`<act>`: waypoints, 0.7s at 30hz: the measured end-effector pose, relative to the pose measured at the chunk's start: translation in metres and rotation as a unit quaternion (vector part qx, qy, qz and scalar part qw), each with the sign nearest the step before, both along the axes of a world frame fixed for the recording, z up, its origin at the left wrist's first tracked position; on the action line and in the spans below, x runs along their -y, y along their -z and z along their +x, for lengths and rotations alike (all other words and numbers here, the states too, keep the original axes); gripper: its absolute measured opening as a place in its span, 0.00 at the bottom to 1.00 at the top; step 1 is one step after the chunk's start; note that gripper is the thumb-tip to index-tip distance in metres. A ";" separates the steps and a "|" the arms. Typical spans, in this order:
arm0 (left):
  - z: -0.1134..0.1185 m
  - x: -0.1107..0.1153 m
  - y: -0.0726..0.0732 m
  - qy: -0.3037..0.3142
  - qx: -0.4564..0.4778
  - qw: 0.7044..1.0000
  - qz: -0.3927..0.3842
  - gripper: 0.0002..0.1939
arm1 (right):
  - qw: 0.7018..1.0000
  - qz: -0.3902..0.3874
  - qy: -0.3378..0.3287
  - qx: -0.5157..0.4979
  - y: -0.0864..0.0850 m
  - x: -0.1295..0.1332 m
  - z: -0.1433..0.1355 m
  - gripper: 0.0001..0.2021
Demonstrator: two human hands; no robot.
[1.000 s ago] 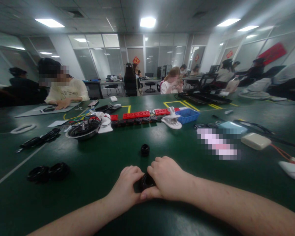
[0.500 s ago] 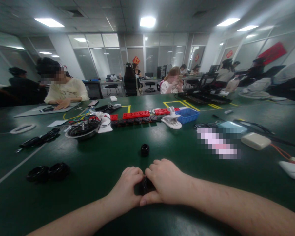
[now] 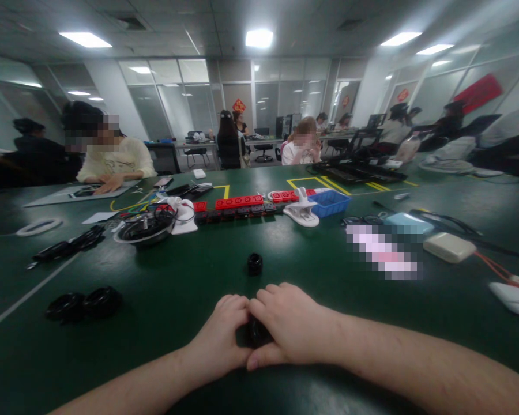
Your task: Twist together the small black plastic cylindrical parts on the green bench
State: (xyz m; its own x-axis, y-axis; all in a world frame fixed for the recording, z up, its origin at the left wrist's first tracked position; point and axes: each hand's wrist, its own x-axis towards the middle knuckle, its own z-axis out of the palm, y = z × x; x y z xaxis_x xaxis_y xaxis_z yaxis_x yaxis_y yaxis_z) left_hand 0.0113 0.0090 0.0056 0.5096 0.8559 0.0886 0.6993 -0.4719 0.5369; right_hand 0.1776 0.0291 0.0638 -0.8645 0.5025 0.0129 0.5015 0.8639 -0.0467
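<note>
A glossy black ring-like part (image 3: 258, 333) sits between my two hands near the table's front, partly covered by fingers. My left hand (image 3: 225, 331) curls around its left side, and my right hand (image 3: 285, 325) wraps over its right side, the fingertips of both hands meeting. Just beyond them a small black ring (image 3: 255, 264) stands on the green table (image 3: 177, 271). Two larger black coils, one of them a left coil (image 3: 64, 306) and the other a right coil (image 3: 102, 301), lie side by side at the left.
Across the middle are a metal bowl of cables (image 3: 145, 233), red socket strips (image 3: 239, 202), a white clip stand (image 3: 301, 210) and a blue bin (image 3: 330, 203). A beige case (image 3: 448, 248) lies right. A person (image 3: 112, 155) works at the far left.
My right hand has shifted slightly left and down over the black part, its fingers now covering more of the top. The left hand has barely moved.
</note>
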 end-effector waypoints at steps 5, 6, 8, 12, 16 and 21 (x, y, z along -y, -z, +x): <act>0.000 0.002 -0.004 -0.026 0.012 1.000 -0.005 0.16 | 0.999 0.004 0.000 -0.052 -0.012 0.004 0.002 0.25; 0.000 0.002 -0.004 -0.028 0.011 1.000 -0.001 0.15 | 0.999 0.006 0.007 -0.053 -0.014 0.005 0.002 0.21; 0.000 0.002 -0.004 -0.036 0.001 0.999 0.009 0.13 | 0.999 0.007 0.012 -0.040 -0.015 0.006 0.002 0.15; 0.001 0.002 -0.003 -0.046 -0.016 0.999 0.015 0.11 | 0.999 0.013 0.019 -0.029 -0.010 0.007 0.000 0.13; 0.003 0.002 -0.006 -0.046 -0.017 0.999 0.002 0.13 | 0.999 0.016 0.024 -0.030 -0.007 0.007 -0.001 0.14; 0.003 0.003 -0.006 -0.045 -0.013 0.999 0.004 0.12 | 0.999 0.006 0.036 -0.009 -0.008 0.008 -0.002 0.16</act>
State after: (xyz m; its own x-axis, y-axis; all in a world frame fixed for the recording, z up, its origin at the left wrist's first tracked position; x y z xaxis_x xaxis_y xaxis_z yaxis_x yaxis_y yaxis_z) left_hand 0.0142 0.0062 0.0118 0.4326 0.8978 0.0828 0.7530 -0.4102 0.5144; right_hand 0.1752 0.0211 0.0721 -0.8260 0.5626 0.0343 0.5610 0.8265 -0.0468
